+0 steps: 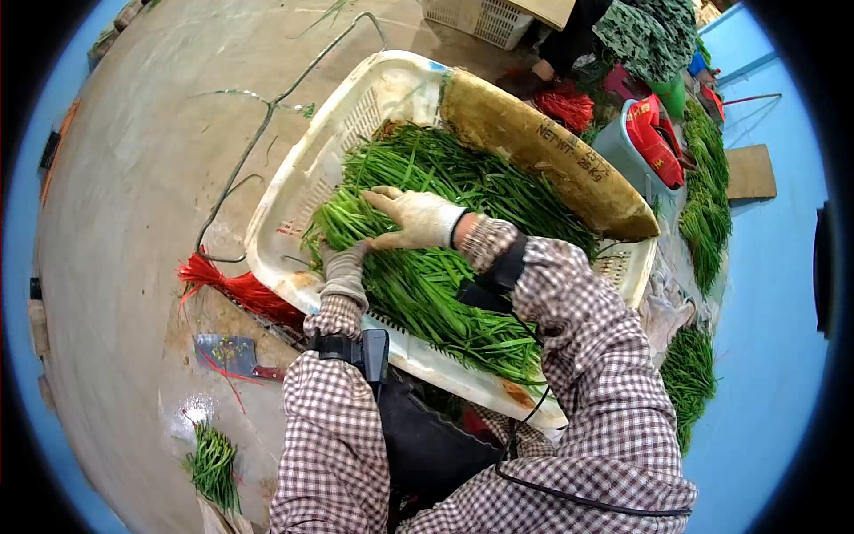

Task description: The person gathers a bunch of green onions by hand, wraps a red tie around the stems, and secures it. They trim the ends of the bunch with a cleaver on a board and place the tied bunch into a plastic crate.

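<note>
A white plastic basket (294, 191) holds a large heap of long green stalks (445, 285). My right hand (416, 218), in a pale glove, rests on the stalks near the basket's left part, its fingers spread. Just below it my left hand (345, 267), in a greyish glove, is at the pale ends of the stalks, by the near-left wall; its fingers are largely hidden among them. A brown-stained board marked "NET WT. 25 KG" (543, 147) leans along the basket's far side.
On the floor at left lie red ties (240, 289), a cleaver (227, 353) and a small green bunch (213, 467). A metal wire frame (253, 142) stands beside the basket. Another person (645, 40) is at the top right, near a bucket (623, 147). More green bunches (703, 196) line the right.
</note>
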Demonstrator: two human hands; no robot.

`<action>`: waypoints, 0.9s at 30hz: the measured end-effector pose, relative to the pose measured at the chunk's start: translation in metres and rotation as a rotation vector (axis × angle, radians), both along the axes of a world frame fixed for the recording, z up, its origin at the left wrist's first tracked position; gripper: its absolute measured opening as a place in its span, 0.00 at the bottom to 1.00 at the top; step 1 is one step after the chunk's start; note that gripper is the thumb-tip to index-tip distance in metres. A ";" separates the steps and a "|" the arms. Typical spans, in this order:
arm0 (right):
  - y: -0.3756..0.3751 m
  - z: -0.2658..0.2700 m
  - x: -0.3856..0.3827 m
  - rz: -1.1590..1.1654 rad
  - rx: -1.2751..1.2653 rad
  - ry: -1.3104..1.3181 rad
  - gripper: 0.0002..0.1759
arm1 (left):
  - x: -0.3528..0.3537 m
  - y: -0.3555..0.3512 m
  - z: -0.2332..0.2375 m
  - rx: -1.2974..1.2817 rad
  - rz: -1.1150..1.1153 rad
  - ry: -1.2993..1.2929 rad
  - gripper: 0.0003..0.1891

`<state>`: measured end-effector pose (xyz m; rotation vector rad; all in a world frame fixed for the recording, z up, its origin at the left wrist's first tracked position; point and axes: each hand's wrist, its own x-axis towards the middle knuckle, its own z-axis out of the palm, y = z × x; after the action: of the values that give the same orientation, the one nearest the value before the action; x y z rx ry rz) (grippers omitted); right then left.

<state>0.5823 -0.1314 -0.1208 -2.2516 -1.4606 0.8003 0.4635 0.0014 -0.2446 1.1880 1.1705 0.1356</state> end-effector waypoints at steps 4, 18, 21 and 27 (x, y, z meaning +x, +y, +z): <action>-0.048 0.003 0.015 -0.166 -0.116 -0.017 0.28 | -0.015 -0.002 0.020 -0.179 0.160 -0.182 0.40; -0.017 -0.103 -0.094 -0.522 0.071 0.298 0.43 | -0.018 0.000 0.015 -0.243 0.132 0.069 0.42; 0.005 -0.103 -0.105 -0.471 0.125 0.384 0.35 | -0.018 0.005 -0.004 -0.119 0.154 0.133 0.42; -0.004 -0.066 -0.103 -0.101 0.233 0.010 0.36 | -0.019 0.016 0.006 -0.252 0.208 0.165 0.24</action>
<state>0.4789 -0.1349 -0.1872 -2.1230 -1.3481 0.5768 0.4441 0.0172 -0.2391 0.8672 1.4115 0.0454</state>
